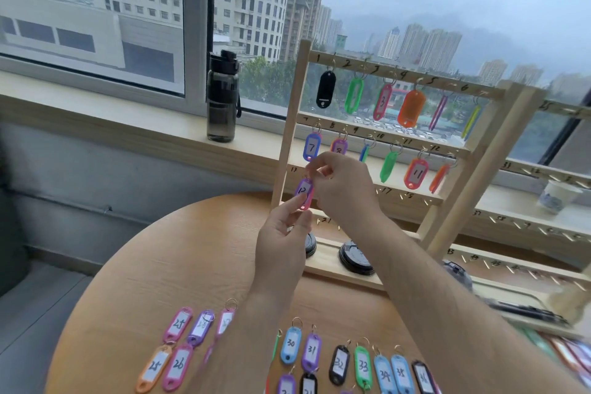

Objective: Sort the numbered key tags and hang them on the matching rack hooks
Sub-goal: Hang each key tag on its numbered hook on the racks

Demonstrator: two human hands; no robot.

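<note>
head view: pink oval plastic key tag, long axis upright, at the left end of the wooden rack, third rail; right hand pinches its top, left hand pinches its lower end.

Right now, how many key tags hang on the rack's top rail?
6, left to right along the top rail: black tag, green tag, pink tag marked 3, orange tag, purple tag edge-on, yellow tag edge-on. None seems hidden.
</note>
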